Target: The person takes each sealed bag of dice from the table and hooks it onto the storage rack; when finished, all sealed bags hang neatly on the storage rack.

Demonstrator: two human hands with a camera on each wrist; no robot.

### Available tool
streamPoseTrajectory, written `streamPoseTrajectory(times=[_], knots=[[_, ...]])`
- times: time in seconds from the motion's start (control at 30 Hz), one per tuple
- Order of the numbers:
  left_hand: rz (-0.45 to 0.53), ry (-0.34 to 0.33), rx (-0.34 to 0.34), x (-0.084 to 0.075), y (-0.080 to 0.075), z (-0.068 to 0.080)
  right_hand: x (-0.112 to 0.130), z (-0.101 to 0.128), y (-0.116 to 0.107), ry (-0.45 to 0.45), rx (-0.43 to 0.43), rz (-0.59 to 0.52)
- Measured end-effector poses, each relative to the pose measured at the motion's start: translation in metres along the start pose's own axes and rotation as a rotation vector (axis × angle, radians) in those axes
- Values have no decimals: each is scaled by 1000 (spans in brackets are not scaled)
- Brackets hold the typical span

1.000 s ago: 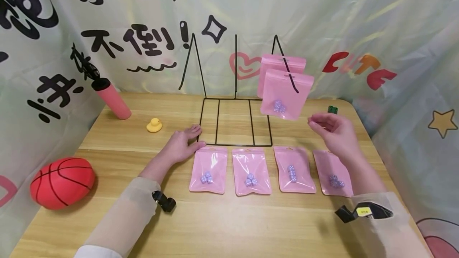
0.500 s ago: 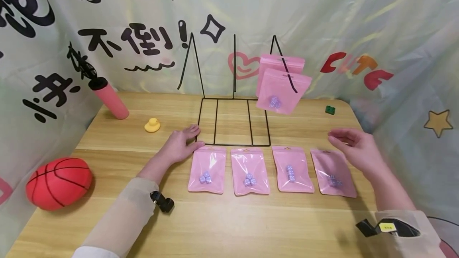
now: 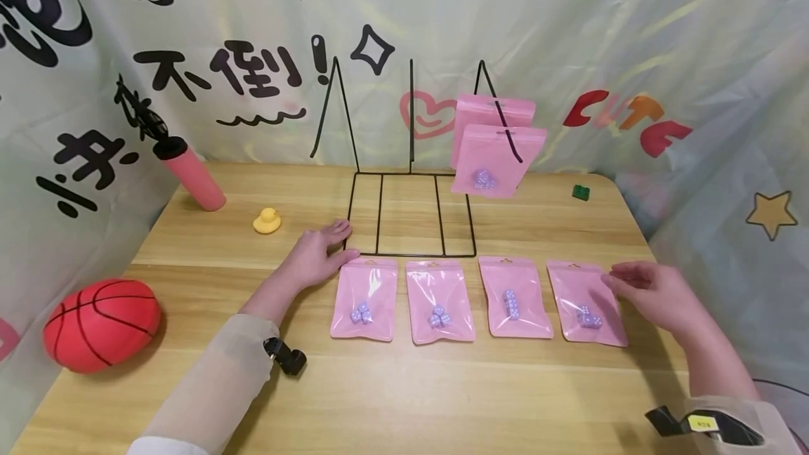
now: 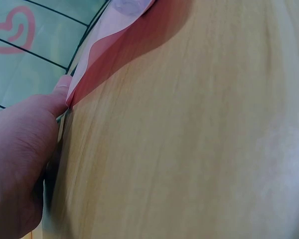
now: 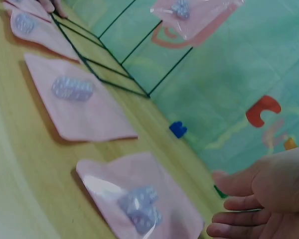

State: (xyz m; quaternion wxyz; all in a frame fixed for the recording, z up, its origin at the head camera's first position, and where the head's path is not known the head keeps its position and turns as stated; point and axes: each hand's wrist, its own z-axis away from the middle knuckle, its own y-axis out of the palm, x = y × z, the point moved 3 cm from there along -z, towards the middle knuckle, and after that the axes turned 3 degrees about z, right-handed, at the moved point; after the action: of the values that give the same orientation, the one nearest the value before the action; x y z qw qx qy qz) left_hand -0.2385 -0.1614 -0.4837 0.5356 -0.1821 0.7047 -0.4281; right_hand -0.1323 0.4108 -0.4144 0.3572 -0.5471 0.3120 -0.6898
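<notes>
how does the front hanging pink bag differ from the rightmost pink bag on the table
The front pink plastic bag hangs from the black wire rack, while the rightmost pink plastic bag lies on the wooden table. The front bag overlaps another pink bag behind it; the rightmost bag overlaps none. The right hand is by the rightmost bag; no hand is near the front bag. Both hold small purple dotted dice.

There were six pink zip pouches (image 3: 441, 302), one black wire rack (image 3: 411, 118), one yellow rubber duck (image 3: 267, 220), one red basketball (image 3: 101, 325), one black-topped pink cylinder (image 3: 197, 180), one green toy block (image 3: 581, 192), one blue toy block (image 5: 178, 129), one left hand (image 3: 316, 256), one right hand (image 3: 654, 293), two wrist cameras (image 3: 289, 357) and one wooden surface (image 3: 442, 392).
</notes>
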Motion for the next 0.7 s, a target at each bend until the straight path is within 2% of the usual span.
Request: streamPoseTrajectory(times=[0.2,0.4,0.7], knots=[[2,-10,-2,1,1,1,-19,4,5,72,37,12],[0,-8,-6,1,0,2,-28,2,15,170,100,-70],[3,-21,2,0,0,3,-27,2,21,118,113,-140]])
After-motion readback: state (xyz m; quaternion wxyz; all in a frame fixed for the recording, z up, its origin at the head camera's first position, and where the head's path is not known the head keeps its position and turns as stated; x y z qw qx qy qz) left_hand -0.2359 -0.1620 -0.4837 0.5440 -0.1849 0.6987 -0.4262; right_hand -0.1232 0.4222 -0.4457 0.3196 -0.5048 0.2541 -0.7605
